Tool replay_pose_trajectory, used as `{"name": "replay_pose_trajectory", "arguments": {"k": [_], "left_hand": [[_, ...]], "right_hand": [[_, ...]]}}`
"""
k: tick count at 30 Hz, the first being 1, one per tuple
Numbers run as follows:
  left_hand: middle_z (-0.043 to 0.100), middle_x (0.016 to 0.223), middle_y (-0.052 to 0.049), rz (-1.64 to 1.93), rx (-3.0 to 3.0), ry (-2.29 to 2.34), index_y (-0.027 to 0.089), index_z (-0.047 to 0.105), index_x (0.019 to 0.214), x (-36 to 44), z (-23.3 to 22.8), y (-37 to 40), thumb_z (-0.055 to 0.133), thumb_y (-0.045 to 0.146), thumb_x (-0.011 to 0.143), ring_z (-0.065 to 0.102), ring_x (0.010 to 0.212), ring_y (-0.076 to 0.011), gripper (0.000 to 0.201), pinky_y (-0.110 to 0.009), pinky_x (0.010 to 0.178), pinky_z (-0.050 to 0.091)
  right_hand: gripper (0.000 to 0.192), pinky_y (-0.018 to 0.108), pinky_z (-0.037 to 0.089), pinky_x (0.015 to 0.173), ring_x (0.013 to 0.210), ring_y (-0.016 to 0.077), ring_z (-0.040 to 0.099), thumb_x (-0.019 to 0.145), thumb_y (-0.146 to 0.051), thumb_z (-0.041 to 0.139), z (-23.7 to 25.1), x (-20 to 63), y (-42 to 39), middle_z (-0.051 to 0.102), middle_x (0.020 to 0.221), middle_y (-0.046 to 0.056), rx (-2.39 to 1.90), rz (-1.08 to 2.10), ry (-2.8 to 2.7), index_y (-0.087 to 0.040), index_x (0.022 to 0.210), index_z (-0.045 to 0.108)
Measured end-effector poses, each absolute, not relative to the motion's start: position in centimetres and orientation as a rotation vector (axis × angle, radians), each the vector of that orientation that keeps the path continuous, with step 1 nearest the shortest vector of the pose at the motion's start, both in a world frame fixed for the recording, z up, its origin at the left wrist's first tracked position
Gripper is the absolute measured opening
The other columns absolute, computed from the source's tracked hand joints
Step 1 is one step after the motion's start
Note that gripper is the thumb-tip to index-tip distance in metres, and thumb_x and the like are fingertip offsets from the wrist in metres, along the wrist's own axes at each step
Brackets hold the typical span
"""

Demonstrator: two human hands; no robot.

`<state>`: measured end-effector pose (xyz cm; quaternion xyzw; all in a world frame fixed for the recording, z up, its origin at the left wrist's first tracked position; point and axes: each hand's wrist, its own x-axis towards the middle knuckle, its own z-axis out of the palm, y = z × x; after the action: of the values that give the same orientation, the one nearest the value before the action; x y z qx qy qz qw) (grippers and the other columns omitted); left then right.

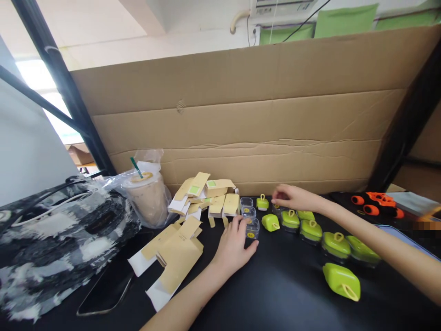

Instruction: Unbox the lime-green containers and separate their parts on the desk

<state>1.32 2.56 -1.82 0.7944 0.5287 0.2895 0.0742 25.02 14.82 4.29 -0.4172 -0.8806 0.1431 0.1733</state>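
Note:
My left hand [233, 247] lies around the near side of a clear plastic container [252, 227], fingers on its left and thumb at its front. Two more clear containers stand in line behind it. My right hand [292, 196] is bent down with its fingertips at the edge of another clear container [277, 209], partly hidden under it. Loose green lids [270, 222] with yellow loops lie between my hands. A row of clear containers wearing green lids [311, 231] runs under my right forearm, and one more lid [342, 281] lies nearer me.
Unfolded small cardboard boxes [179, 250] and a heap of others [206, 195] lie left. Beyond them stand a bagged drink cup [146, 197], a phone [105, 287] and a black-and-white fringed bag [69, 248]. An orange toy car [377, 203] sits far right; a cardboard wall [241, 124] closes the back.

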Motion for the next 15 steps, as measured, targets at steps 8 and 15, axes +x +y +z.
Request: {"name": "replay_pose_trajectory", "arguments": {"k": [8,15], "left_hand": [[0.047,0.132,-0.016,0.99,2.576,1.465,0.015,0.046,0.124,2.0,-0.9,0.6,0.053,0.026,0.083,0.044,0.124,-0.0306,0.044,-0.049,0.103,0.038],[0.05,0.129,-0.015,1.166,2.111,1.074,0.016,0.036,0.13,3.0,-0.7,-0.8,0.059,0.03,0.081,0.05,0.117,-0.0236,0.056,-0.042,0.102,0.04]], "right_hand": [[0.033,0.026,0.036,0.049,0.051,0.0158,0.052,0.076,-0.053,0.057,3.3,27.4,12.0,0.056,0.054,-0.002,-1.198,0.492,-2.594,-0.022,0.068,0.056],[0.034,0.028,0.042,0.063,0.067,0.0163,0.052,0.087,-0.052,0.05,7.3,26.7,8.6,0.058,0.07,0.001,-0.997,0.626,-2.579,-0.021,0.077,0.06]]}}
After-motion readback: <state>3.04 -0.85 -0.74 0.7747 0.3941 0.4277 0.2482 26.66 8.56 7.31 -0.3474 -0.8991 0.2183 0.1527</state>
